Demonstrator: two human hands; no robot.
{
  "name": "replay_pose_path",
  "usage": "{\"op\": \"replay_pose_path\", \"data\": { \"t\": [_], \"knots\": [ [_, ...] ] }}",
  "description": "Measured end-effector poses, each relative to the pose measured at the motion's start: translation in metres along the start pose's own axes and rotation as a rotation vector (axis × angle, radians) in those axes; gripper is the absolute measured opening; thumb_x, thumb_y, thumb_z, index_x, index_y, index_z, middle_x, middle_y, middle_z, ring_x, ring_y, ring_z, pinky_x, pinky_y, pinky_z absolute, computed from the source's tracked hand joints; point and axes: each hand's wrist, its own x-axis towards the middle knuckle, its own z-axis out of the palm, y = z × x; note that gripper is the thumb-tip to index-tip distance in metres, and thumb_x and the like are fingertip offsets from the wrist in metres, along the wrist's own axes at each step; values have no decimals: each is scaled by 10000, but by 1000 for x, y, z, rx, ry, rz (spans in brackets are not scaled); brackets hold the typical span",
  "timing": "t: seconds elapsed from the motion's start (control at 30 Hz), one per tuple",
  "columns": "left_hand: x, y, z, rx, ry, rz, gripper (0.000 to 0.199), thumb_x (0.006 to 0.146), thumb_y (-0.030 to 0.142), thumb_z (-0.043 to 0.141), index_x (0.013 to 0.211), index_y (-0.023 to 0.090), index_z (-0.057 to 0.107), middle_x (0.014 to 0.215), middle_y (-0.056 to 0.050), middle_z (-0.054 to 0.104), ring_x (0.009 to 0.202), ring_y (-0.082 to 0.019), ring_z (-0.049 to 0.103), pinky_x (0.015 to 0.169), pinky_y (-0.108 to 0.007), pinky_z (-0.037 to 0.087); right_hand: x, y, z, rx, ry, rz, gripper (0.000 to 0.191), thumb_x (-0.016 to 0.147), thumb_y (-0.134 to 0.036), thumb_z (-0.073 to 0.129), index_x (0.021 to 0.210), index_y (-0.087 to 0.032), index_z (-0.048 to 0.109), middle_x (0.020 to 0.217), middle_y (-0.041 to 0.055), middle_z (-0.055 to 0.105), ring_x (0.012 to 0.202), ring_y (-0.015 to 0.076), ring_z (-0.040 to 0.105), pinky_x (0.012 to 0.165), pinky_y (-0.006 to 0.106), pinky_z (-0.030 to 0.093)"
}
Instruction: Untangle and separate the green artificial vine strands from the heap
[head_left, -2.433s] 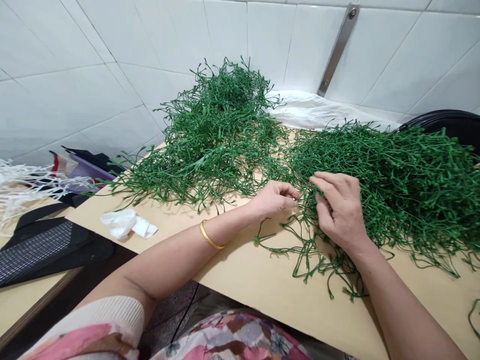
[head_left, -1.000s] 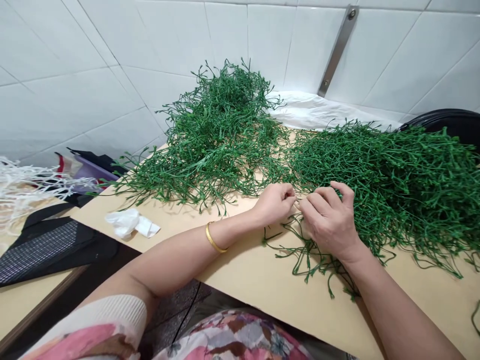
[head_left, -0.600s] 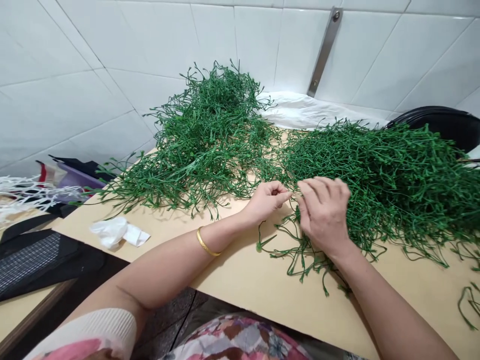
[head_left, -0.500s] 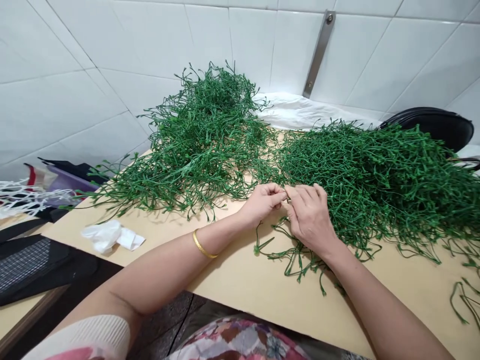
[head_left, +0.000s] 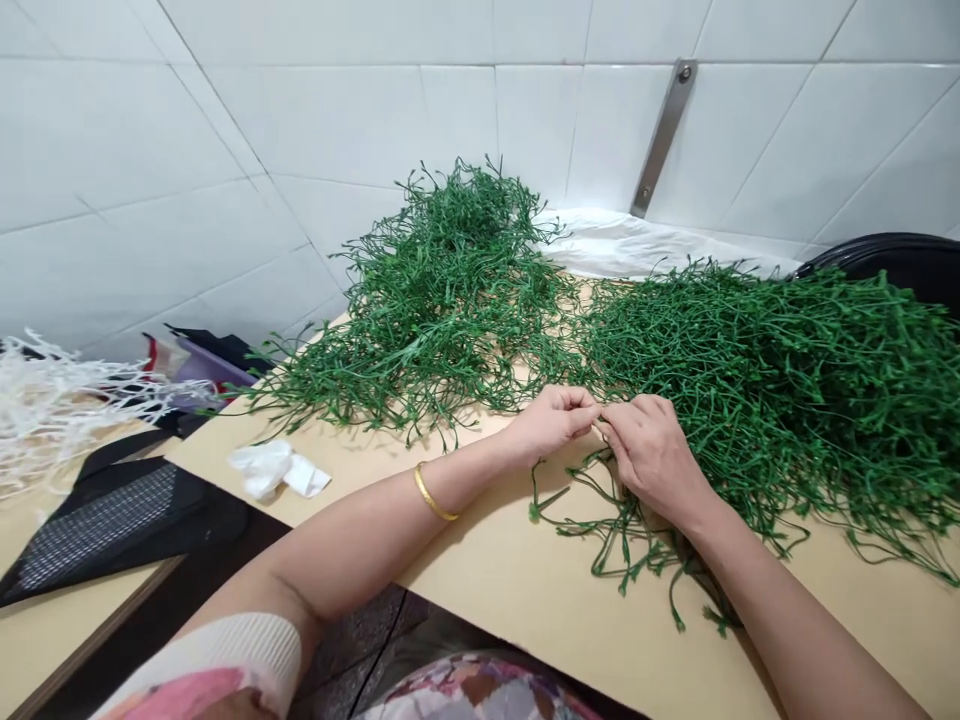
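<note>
Over the tan tabletop [head_left: 480,560], my left hand [head_left: 559,422] and my right hand [head_left: 649,450] meet fingertip to fingertip. Both are closed in a pinch on a thin green artificial stem, mostly hidden by the fingers. A gold bangle [head_left: 433,492] circles my left wrist. Several loose green stems with small budded ends [head_left: 622,545] lie below my right hand. Behind my left hand spreads a tangled heap of these stems [head_left: 442,300]. A denser heap [head_left: 735,370] lies behind and to the right of my right hand.
Crumpled white tissue [head_left: 274,468] lies near the left table edge. White netting [head_left: 67,420] and a black mesh-panelled item [head_left: 105,530] are on another surface at left. A white sheet [head_left: 600,245], a metal bracket [head_left: 664,140] and a black rounded item [head_left: 892,262] are along the tiled wall.
The view has shifted, so more of the left side shows. My hands stay pinched together over the same spot, with my right fingers more curled in than before.
</note>
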Motion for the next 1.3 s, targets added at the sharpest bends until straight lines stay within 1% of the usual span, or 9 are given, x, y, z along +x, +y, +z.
{"op": "replay_pose_path", "data": {
  "t": [0.13, 0.23, 0.33, 0.5, 0.73, 0.83, 0.97, 1.17, 1.3],
  "knots": [
    [-1, 2, -3, -31, -91, -38, 277, 683, 352, 614, 608, 139, 453, 447, 80, 345, 408, -21, 230, 430, -201, 127, 0, 2, -2, 222, 19, 24, 242, 894, -199, 339, 691, -187, 469, 629, 9, 477, 656, 149, 404, 702, 293, 327],
    [-2, 2, -3, -52, -61, -31, 298, 659, 387, 635, 628, 135, 480, 477, 67, 381, 419, -22, 253, 435, -198, 141, -1, 3, 0, 316, 46, 54, 197, 891, -230, 361, 754, -187, 495, 684, 15, 515, 685, 148, 453, 697, 290, 347],
    [-1, -2, -1, -81, 26, -72, 313, 632, 398, 651, 602, 137, 481, 482, 53, 419, 424, -29, 292, 436, -193, 175, -4, 5, 5, 193, 59, 27, 148, 858, -272, 425, 900, -176, 530, 799, 48, 563, 786, 182, 494, 754, 331, 348],
    [0, -9, 3, -85, 110, -38, 270, 600, 316, 682, 553, 120, 501, 483, 46, 431, 449, -28, 329, 447, -184, 220, -5, 4, 6, 34, 27, 20, 137, 843, -234, 426, 899, -172, 535, 823, 66, 577, 824, 204, 493, 811, 370, 332],
    [4, -7, -3, -304, -108, -193, 157, 704, 231, 603, 646, 115, 515, 534, 25, 471, 372, 3, 278, 382, -164, 119, -1, 1, 3, 314, 100, 213, 239, 838, -195, 406, 1053, -171, 508, 925, 79, 620, 869, 198, 551, 797, 344, 399],
    [4, -5, -3, -328, -112, -224, 111, 699, 187, 601, 673, 106, 530, 557, 20, 483, 366, 14, 262, 367, -147, 105, -1, -1, 5, 380, 106, 274, 265, 842, -189, 386, 1084, -181, 493, 895, 67, 627, 821, 187, 567, 761, 330, 416],
    [3, -4, -1, -430, -69, -248, 82, 654, 74, 546, 627, 121, 484, 460, 69, 366, 347, 14, 209, 361, -131, 122, -2, -2, 9, 280, 94, 186, 257, 868, -250, 383, 1084, -161, 491, 990, 104, 615, 874, 209, 544, 823, 367, 380],
    [4, -7, -3, -352, -107, -237, 68, 675, 133, 536, 635, 123, 482, 533, 39, 455, 329, 18, 203, 338, -147, 102, -2, 0, 8, 78, 91, 85, 175, 881, -228, 363, 886, -167, 527, 805, 66, 606, 762, 187, 489, 806, 345, 342],
    [2, -4, -2, -199, -107, -227, 143, 702, 208, 559, 610, 123, 490, 509, 54, 397, 330, 14, 197, 350, -168, 74, 0, 1, 5, -41, 84, 43, 204, 859, -171, 360, 697, -191, 481, 634, 28, 517, 670, 172, 424, 803, 347, 317]
  ]
}}
